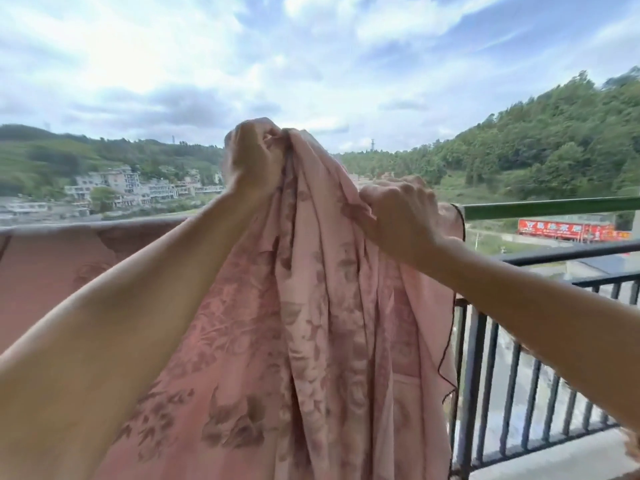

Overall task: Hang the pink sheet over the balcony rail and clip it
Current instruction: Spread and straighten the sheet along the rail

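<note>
The pink sheet (311, 341) with a darker floral print fills the lower middle and left of the view. Its left part lies draped over a rail that it hides. My left hand (254, 157) grips a bunched fold of the sheet and holds it up high. My right hand (398, 216) grips the cloth a little lower and to the right, beside a green bar (554, 206). The sheet's dark-hemmed edge hangs down along the black balcony rail (568, 254). No clip is in view.
Black vertical railing bars (512, 393) stand at the right, with a pale ledge below them. Beyond lie a road, a red banner (564, 230), buildings and wooded hills under a cloudy sky.
</note>
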A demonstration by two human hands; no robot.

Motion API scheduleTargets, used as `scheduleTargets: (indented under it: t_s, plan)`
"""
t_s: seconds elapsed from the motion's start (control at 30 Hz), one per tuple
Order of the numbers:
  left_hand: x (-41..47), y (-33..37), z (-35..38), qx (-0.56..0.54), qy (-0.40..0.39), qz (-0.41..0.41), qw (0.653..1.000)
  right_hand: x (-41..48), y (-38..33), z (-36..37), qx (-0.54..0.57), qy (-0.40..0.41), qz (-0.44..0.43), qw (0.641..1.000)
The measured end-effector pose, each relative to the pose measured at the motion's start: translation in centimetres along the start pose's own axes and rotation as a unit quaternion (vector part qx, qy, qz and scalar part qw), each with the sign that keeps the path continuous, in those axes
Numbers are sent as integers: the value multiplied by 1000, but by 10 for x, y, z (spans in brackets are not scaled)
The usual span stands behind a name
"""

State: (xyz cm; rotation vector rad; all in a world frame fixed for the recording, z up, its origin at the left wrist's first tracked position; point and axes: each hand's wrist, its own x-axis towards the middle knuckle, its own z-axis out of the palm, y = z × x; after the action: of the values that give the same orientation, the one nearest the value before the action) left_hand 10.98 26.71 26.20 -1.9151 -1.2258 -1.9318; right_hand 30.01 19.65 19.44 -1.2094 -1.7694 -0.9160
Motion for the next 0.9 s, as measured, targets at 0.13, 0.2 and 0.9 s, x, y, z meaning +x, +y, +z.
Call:
scheduleTargets:
  t_s: [0.13, 0.2, 0.9]
  plan:
    - [-9, -3, -5, 46, -67, -49, 995, 66, 32, 6, 49, 28, 72, 996]
    - [-27, 3, -9, 58, -89, -27, 994, 101, 57, 10, 28, 58, 141, 988]
    - [-42, 18, 45, 162, -364, 65, 915, -43, 117, -24, 94, -67, 12, 993]
